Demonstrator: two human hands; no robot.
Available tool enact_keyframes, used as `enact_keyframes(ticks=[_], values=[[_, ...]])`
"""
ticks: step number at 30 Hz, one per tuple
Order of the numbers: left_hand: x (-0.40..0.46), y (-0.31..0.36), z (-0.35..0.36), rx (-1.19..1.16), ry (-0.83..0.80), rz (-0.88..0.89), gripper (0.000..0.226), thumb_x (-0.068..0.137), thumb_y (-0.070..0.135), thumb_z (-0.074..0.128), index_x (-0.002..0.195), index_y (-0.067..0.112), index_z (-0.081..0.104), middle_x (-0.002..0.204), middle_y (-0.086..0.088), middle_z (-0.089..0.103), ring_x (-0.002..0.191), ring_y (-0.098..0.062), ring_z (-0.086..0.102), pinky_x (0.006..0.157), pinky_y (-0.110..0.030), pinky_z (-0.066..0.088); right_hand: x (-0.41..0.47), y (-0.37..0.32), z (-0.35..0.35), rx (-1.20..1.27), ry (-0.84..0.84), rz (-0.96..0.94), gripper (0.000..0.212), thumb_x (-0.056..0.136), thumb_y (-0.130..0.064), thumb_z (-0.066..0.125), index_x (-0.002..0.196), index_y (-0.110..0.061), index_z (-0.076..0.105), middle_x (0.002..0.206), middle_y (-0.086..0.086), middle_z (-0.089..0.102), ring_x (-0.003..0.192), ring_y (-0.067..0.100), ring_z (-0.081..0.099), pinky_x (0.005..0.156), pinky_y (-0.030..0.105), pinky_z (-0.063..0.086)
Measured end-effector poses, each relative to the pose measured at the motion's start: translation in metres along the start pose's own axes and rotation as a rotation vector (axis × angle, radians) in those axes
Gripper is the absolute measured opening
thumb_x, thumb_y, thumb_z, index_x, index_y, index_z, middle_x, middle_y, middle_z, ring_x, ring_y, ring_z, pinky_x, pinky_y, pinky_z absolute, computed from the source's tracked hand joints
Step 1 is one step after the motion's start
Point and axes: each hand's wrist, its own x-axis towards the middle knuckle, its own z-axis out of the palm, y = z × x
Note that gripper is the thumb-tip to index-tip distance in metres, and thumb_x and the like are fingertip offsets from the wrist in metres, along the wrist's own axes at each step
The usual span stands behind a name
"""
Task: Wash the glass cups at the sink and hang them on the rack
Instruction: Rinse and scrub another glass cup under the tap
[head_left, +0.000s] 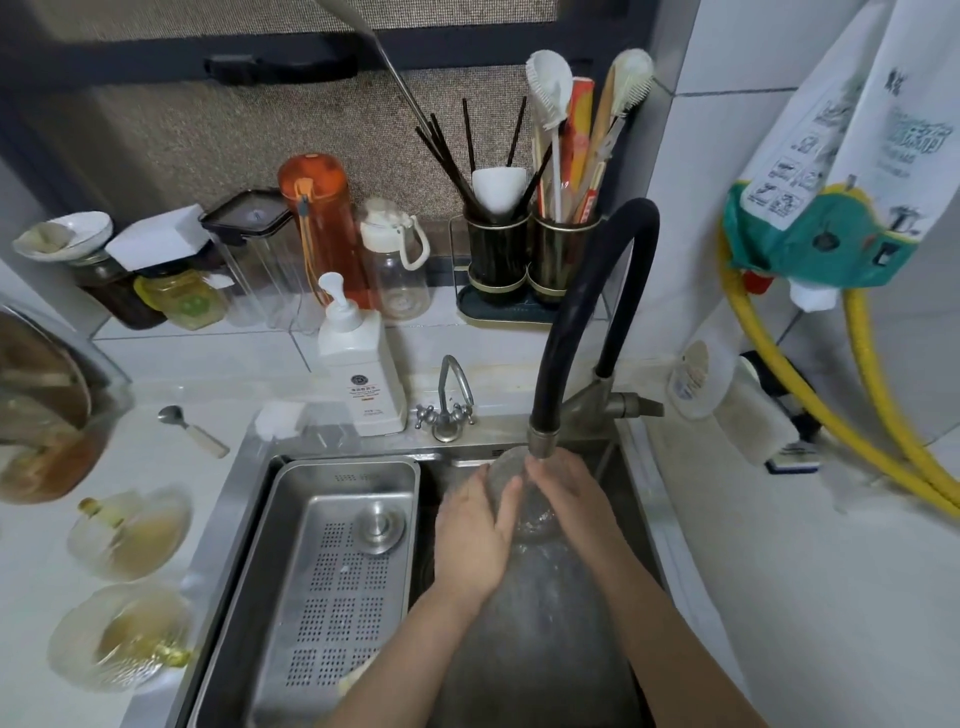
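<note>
A clear glass cup (519, 499) sits between my two hands, over the steel sink (249, 499) and right under the black faucet's nozzle (541, 439). Water runs over it. My left hand (475, 530) wraps round the cup's left side. From the right, my right hand (569, 491) grips it, fingers curled on the rim. Two more glass cups with yellowish residue stand on the counter at the left, one at the middle (130, 532) and one nearer me (122, 636). No rack for hanging shows.
A perforated steel drain tray (291, 530) with a plug lies in the sink's left half. A white soap pump bottle (361, 369) and a small tap (447, 405) stand behind the sink. Bottles, jars and utensil holders (530, 254) line the back ledge. A yellow hose (810, 395) hangs at right.
</note>
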Motion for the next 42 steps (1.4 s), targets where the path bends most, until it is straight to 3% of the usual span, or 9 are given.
enact_keyframes(ticks=[4, 7, 11, 13, 19, 25, 31, 35, 42], values=[[0.0, 0.002, 0.003, -0.401, -0.063, -0.251, 0.048, 0.093, 0.059, 0.03, 0.109, 0.021, 0.054, 0.109, -0.003, 0.065, 0.101, -0.019, 0.059, 0.093, -0.037, 0.044, -0.002, 0.0, -0.006, -0.018, -0.13, -0.242, 0.033, 0.08, -0.031, 0.073, 0.11, -0.033, 0.06, 0.109, -0.01, 0.067, 0.105, 0.006, 0.062, 0.092, 0.027, 0.046], [0.001, 0.0, 0.006, -0.555, -0.119, -0.42, 0.083, 0.071, 0.083, 0.028, 0.126, 0.027, 0.055, 0.123, 0.0, 0.062, 0.114, -0.019, 0.057, 0.105, -0.043, 0.04, -0.002, 0.011, -0.004, -0.112, -0.134, -0.273, 0.034, 0.079, -0.04, 0.073, 0.11, -0.036, 0.059, 0.105, -0.012, 0.067, 0.101, -0.003, 0.061, 0.092, 0.021, 0.047], [-0.003, -0.008, 0.004, -0.514, -0.246, -0.442, 0.097, 0.059, 0.098, 0.022, 0.128, 0.036, 0.051, 0.103, 0.003, 0.068, 0.089, -0.016, 0.066, 0.085, -0.038, 0.052, 0.0, 0.019, -0.002, -0.479, -0.034, -0.134, 0.063, 0.078, -0.079, 0.036, 0.128, -0.043, 0.043, 0.127, -0.012, 0.059, 0.122, 0.015, 0.052, 0.104, 0.043, 0.04], [-0.005, -0.009, 0.001, -0.516, -0.325, -0.418, 0.102, 0.055, 0.099, 0.026, 0.138, 0.041, 0.038, 0.128, 0.001, 0.061, 0.114, -0.02, 0.059, 0.096, -0.042, 0.049, 0.003, 0.016, -0.002, -0.641, 0.011, -0.128, 0.061, 0.085, -0.075, 0.017, 0.124, -0.038, 0.045, 0.115, -0.007, 0.063, 0.115, 0.025, 0.053, 0.095, 0.039, 0.041], [-0.006, -0.008, -0.016, -0.605, -0.314, -0.271, 0.093, 0.071, 0.075, 0.056, 0.148, 0.03, 0.027, 0.148, 0.01, 0.038, 0.127, -0.007, 0.041, 0.076, -0.01, 0.044, -0.007, 0.003, 0.01, -0.143, -0.12, -0.106, 0.029, 0.096, -0.051, 0.033, 0.113, -0.034, 0.05, 0.108, -0.021, 0.055, 0.104, 0.0, 0.053, 0.086, 0.021, 0.036], [0.002, -0.003, -0.026, -0.909, -0.389, -0.535, 0.065, 0.078, 0.077, 0.039, 0.102, 0.023, 0.067, 0.06, 0.0, 0.059, 0.037, -0.01, 0.039, 0.041, -0.018, 0.026, -0.017, 0.013, 0.018, 0.078, -0.083, -0.013, 0.076, 0.073, -0.061, 0.067, 0.138, -0.038, 0.037, 0.132, -0.022, 0.047, 0.119, 0.001, 0.048, 0.101, 0.033, 0.04], [0.0, 0.001, -0.016, -0.85, -0.421, -0.478, 0.084, 0.069, 0.068, 0.063, 0.141, 0.033, 0.037, 0.13, 0.009, 0.056, 0.099, -0.006, 0.052, 0.106, -0.04, 0.041, -0.011, -0.009, 0.016, 0.143, 0.026, 0.071, 0.027, 0.102, -0.039, 0.028, 0.103, -0.03, 0.053, 0.108, -0.003, 0.055, 0.105, 0.014, 0.054, 0.088, 0.033, 0.038], [0.007, 0.001, -0.011, -1.031, -0.249, -0.544, 0.045, 0.076, 0.058, 0.065, 0.115, 0.036, 0.061, 0.115, 0.003, 0.066, 0.101, -0.019, 0.065, 0.087, -0.042, 0.055, -0.018, -0.002, 0.017, 0.018, -0.089, 0.043, 0.046, 0.099, -0.05, 0.026, 0.142, -0.034, 0.034, 0.148, -0.017, 0.028, 0.134, 0.005, 0.032, 0.114, 0.036, 0.026], [0.02, 0.004, -0.017, -0.96, -0.395, -0.476, 0.068, 0.075, 0.075, 0.055, 0.123, 0.027, 0.058, 0.107, -0.002, 0.068, 0.083, -0.015, 0.07, 0.068, -0.031, 0.056, -0.03, -0.016, 0.011, 0.107, -0.023, -0.075, 0.019, 0.098, -0.03, 0.047, 0.097, -0.044, 0.06, 0.088, -0.028, 0.063, 0.08, -0.014, 0.06, 0.075, 0.012, 0.043]])
